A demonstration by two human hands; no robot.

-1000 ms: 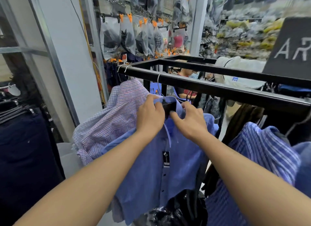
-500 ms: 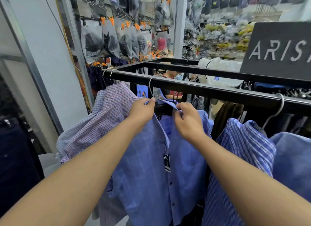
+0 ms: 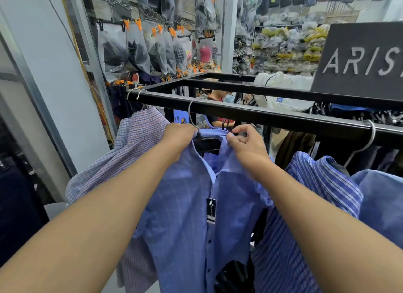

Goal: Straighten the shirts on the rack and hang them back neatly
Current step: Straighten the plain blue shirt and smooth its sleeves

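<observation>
Below a square rail (image 3: pixel 272 116), left hand (image 3: pixel 177 138) and right hand (image 3: pixel 247 144) grip the checked collar (image 3: pixel 213 133).

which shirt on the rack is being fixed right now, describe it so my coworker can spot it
Find the black rack rail crossing the middle of the view. Below it, between a red-checked shirt on the left and a blue striped shirt on the right, is the light blue shirt. Only it shows dark buttons and a black tag hanging at its front.
</observation>
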